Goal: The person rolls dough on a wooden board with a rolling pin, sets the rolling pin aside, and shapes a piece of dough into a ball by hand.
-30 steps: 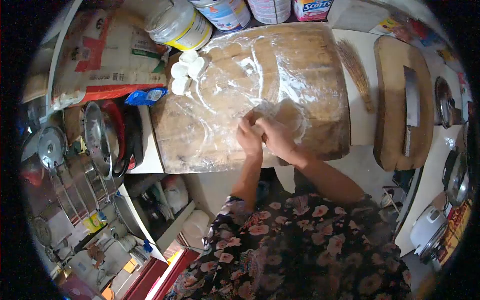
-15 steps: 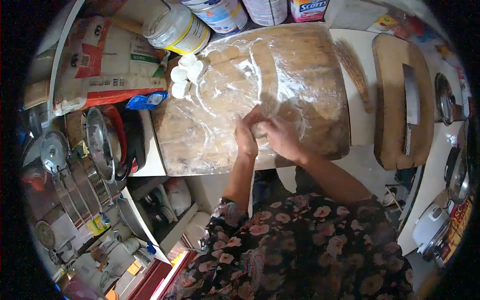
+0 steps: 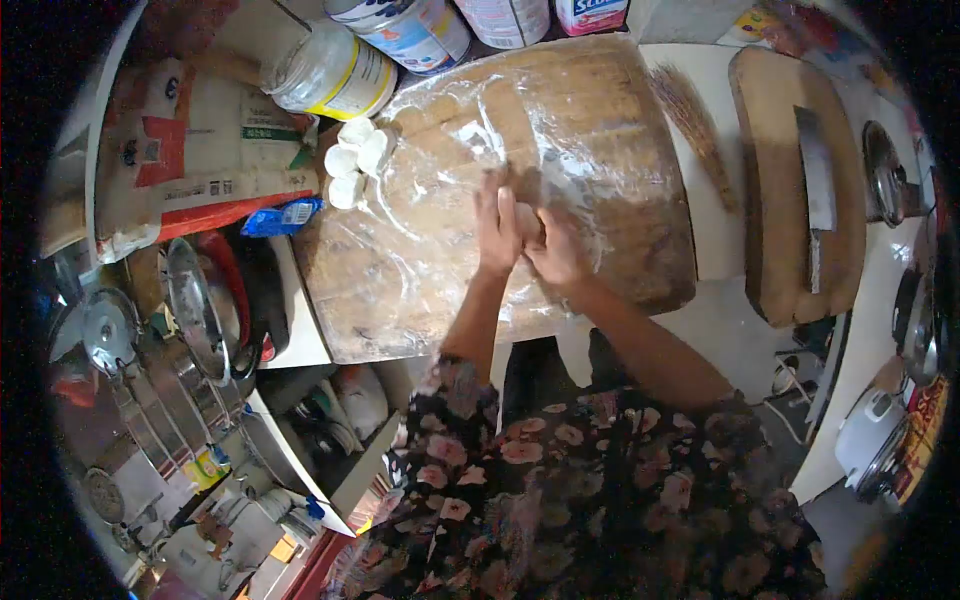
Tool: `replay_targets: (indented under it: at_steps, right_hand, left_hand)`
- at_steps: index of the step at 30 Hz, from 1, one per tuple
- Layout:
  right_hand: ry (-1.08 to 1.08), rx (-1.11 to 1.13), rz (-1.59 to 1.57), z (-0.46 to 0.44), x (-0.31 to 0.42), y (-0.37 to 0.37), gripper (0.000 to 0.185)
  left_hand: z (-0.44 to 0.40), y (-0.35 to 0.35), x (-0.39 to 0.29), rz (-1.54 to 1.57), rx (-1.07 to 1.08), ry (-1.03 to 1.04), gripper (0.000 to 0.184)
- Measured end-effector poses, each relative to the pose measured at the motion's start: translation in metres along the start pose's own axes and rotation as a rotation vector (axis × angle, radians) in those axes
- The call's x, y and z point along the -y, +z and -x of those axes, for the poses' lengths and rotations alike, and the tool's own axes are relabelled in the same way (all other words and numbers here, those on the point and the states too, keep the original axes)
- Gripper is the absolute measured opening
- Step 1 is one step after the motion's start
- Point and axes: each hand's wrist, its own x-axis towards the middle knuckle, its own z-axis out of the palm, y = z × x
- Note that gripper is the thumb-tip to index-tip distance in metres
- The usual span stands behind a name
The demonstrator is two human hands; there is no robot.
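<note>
Both hands are pressed together above the floured wooden board [image 3: 420, 310]. A pale piece of dough [image 3: 527, 222] shows between the palms, mostly hidden by the fingers. My left hand [image 3: 497, 228] has its fingers extended away from me along one side of the dough. On the other side, my right hand [image 3: 556, 250] presses against it, its fingers partly blurred. Several white round dough pieces [image 3: 345, 190] sit touching one another at the board's upper left, away from both hands. White flour is streaked across the board's upper middle.
A jar [image 3: 345, 75] and tins [image 3: 415, 40] line the far edge. At left are a flour sack [image 3: 220, 150], blue packet [image 3: 280, 218] and metal lid [image 3: 198, 300]. To the right lie a straw brush [image 3: 697, 135] and a chopping board [image 3: 775, 200] with a cleaver [image 3: 818, 180].
My hands have moved slightly away from my body and come flatter together around the dough, with my left fingers straighter. The camera view has shifted a little.
</note>
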Motion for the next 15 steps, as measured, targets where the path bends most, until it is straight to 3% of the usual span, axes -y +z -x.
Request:
replay_targets:
  at_steps: [1,3,5,7,8,9,11,13,14,15]
  right_hand:
    - [-0.117,0.016,0.068,0.002,0.016,-0.017,0.03]
    - [-0.223,0.03,0.128,0.011,0.025,-0.024,0.03]
    - [-0.561,0.104,0.28,0.014,0.02,-0.02,0.028]
    - [-0.514,0.067,0.133,0.008,0.02,-0.019,0.025]
    - [-0.321,-0.018,0.068,0.005,0.017,-0.019,0.025]
    - [-0.125,-0.099,0.001,0.004,0.015,-0.019,0.025]
    - [0.033,-0.073,0.021,-0.002,0.014,-0.03,0.028]
    - [0.157,-0.061,-0.227,0.003,0.028,-0.037,0.024]
    - [0.132,0.01,-0.498,-0.002,0.01,-0.023,0.023]
    - [0.122,-0.008,-0.499,-0.007,0.01,-0.017,0.023]
  left_hand:
    - [0.013,-0.007,-0.007,0.426,0.197,-0.336,0.054]
    - [0.032,-0.014,-0.006,0.41,0.144,-0.358,0.053]
    - [0.041,-0.013,-0.006,0.412,0.031,-0.379,0.049]
    - [0.043,-0.001,-0.005,0.426,-0.067,-0.404,0.047]
    - [0.039,0.005,-0.018,0.158,-0.098,-0.224,0.039]
    - [0.025,0.007,-0.01,-0.073,-0.043,0.149,0.032]
    - [-0.009,0.014,0.001,-0.398,-0.05,0.436,0.031]
    - [-0.033,0.012,-0.012,-0.553,0.015,0.47,0.035]
    - [-0.04,0.012,-0.01,-0.604,0.048,0.419,0.039]
    - [-0.045,0.015,-0.008,-0.598,0.045,0.439,0.039]
